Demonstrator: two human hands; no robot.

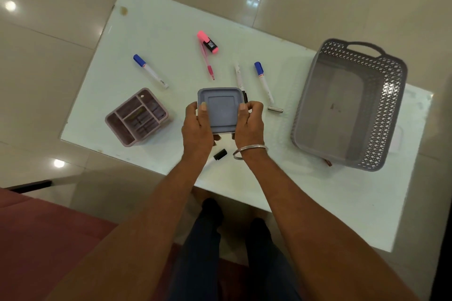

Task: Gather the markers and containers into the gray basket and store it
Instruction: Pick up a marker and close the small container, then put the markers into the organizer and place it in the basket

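Both hands hold a square grey lidded container [221,108] above the middle of the white table [342,203]. My left hand [197,127] grips its left side and my right hand [249,124] its right side, thumbs on the lid. The grey lattice basket [381,115] stands empty at the right. A pink divided organizer [137,117] sits at the left. Loose on the table lie two blue-capped markers [149,70] [263,82], a white marker [239,77], a pink pen [207,62], a pink highlighter [208,42] and a black cap [220,154].
A small silver cylinder [275,109] lies between the container and the basket. A reddish seat [44,234] is at the lower left. Glossy beige floor tiles [49,68] surround the table, and my legs [220,252] are below its near edge.
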